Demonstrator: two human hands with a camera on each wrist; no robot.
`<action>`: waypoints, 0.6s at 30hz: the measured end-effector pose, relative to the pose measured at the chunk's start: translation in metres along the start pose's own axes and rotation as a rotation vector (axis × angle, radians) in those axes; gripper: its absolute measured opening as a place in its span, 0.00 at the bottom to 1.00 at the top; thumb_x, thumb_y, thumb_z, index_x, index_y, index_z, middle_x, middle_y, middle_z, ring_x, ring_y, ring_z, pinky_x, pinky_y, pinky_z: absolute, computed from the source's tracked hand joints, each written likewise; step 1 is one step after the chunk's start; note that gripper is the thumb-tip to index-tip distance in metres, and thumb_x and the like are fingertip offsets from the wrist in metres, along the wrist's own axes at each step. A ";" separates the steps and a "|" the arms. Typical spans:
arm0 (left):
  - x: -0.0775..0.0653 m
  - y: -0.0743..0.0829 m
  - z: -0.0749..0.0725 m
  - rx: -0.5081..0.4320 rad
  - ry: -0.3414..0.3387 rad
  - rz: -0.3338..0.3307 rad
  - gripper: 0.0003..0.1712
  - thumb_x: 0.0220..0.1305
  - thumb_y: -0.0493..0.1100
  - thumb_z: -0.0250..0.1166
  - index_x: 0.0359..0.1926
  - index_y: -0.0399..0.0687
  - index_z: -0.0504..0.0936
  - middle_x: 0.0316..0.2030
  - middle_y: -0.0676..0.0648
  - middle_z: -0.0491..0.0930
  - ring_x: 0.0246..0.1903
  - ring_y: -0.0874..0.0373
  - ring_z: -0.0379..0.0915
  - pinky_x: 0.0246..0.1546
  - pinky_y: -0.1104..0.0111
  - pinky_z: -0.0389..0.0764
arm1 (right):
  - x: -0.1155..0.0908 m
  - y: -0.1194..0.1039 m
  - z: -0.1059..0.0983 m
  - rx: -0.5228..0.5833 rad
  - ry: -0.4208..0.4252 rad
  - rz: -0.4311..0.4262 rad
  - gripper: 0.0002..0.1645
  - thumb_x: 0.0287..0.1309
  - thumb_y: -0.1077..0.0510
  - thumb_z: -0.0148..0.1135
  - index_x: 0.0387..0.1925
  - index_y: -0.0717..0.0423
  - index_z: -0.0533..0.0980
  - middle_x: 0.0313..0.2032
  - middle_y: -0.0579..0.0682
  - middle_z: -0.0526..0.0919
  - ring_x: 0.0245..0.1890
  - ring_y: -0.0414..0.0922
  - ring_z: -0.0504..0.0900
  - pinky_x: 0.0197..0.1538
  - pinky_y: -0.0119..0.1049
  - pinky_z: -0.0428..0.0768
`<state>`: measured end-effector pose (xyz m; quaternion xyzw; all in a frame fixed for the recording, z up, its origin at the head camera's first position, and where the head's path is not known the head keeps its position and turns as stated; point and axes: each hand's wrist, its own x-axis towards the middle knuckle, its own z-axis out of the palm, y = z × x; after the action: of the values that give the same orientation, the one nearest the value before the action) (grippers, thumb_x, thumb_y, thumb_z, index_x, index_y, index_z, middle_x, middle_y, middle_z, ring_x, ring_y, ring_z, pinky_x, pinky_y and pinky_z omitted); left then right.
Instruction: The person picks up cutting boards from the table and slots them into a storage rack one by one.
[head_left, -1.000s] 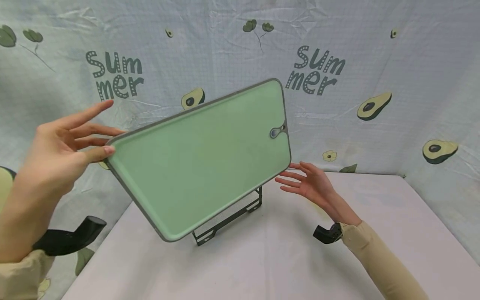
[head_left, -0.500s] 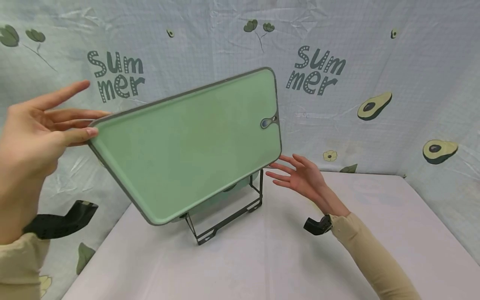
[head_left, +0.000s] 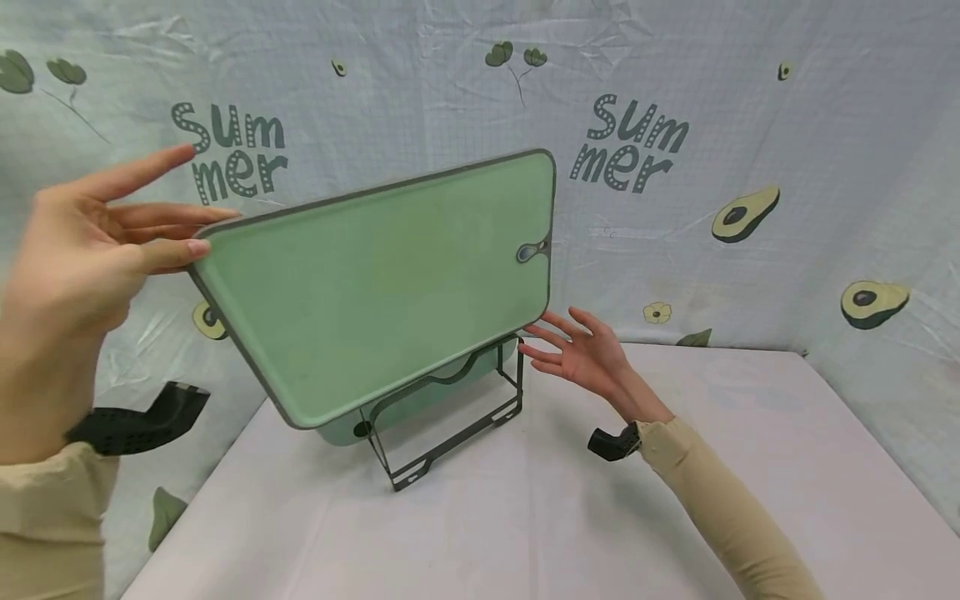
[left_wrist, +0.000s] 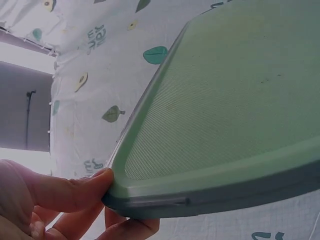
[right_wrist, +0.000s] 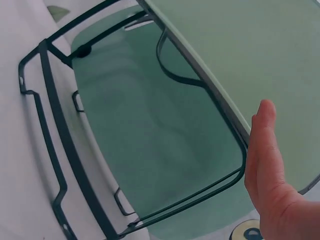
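A light green cutting board (head_left: 375, 283) with a grey edge and a small hang hole is held up, tilted, over the table. My left hand (head_left: 82, 258) pinches its upper left corner between thumb and fingers, with the index finger sticking out. In the left wrist view, the thumb (left_wrist: 75, 192) lies against the board's corner rim. My right hand (head_left: 592, 358) has its fingers spread at the lower right corner. Seen from the right wrist, those straight fingers overlap the board's edge. Below and behind the board stands a black wire rack (head_left: 465, 437), partly hidden.
Behind the rack's bars is a darker green, rounded panel (right_wrist: 130, 110). The rack stands on a white-covered table (head_left: 600, 525). A printed cloth (head_left: 450, 100) with avocados and lettering hangs behind. Each wrist wears a black camera mount (head_left: 142, 421).
The cutting board rose and moved left, then shifted slightly right at its left end and levelled somewhat, uncovering more of the rack and green panel. The right hand moved left and slightly up with it.
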<state>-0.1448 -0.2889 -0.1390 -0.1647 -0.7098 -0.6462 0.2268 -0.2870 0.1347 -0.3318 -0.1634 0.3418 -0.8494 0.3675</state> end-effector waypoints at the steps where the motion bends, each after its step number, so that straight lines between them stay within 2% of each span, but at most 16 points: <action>1: 0.000 0.000 0.000 0.013 -0.005 -0.001 0.38 0.47 0.19 0.58 0.60 0.49 0.68 0.30 0.52 0.84 0.30 0.64 0.81 0.26 0.78 0.78 | 0.000 0.001 -0.001 -0.006 0.005 -0.002 0.36 0.65 0.42 0.34 0.69 0.46 0.38 0.70 0.52 0.37 0.57 0.54 0.69 0.56 0.44 0.71; 9: -0.003 -0.002 0.004 0.036 0.012 -0.030 0.38 0.49 0.20 0.57 0.60 0.51 0.67 0.29 0.55 0.84 0.31 0.66 0.81 0.26 0.79 0.77 | 0.005 0.001 -0.002 0.014 0.009 -0.023 0.37 0.65 0.41 0.35 0.69 0.45 0.37 0.70 0.49 0.36 0.56 0.54 0.69 0.56 0.43 0.71; 15: -0.007 -0.006 0.009 -0.061 -0.031 -0.035 0.39 0.48 0.16 0.53 0.60 0.46 0.66 0.29 0.52 0.84 0.32 0.64 0.81 0.26 0.78 0.78 | 0.009 0.005 -0.008 0.005 0.050 -0.027 0.37 0.64 0.40 0.36 0.69 0.46 0.38 0.70 0.51 0.37 0.55 0.53 0.71 0.53 0.42 0.73; 18: -0.009 -0.009 0.012 -0.028 -0.029 -0.048 0.39 0.48 0.16 0.53 0.61 0.46 0.65 0.28 0.54 0.84 0.31 0.65 0.81 0.25 0.78 0.78 | 0.009 0.007 -0.011 0.004 0.071 -0.021 0.38 0.64 0.40 0.36 0.69 0.47 0.39 0.70 0.51 0.38 0.54 0.53 0.72 0.53 0.42 0.73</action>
<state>-0.1432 -0.2774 -0.1523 -0.1604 -0.7075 -0.6589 0.1986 -0.2953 0.1300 -0.3446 -0.1360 0.3512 -0.8591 0.3464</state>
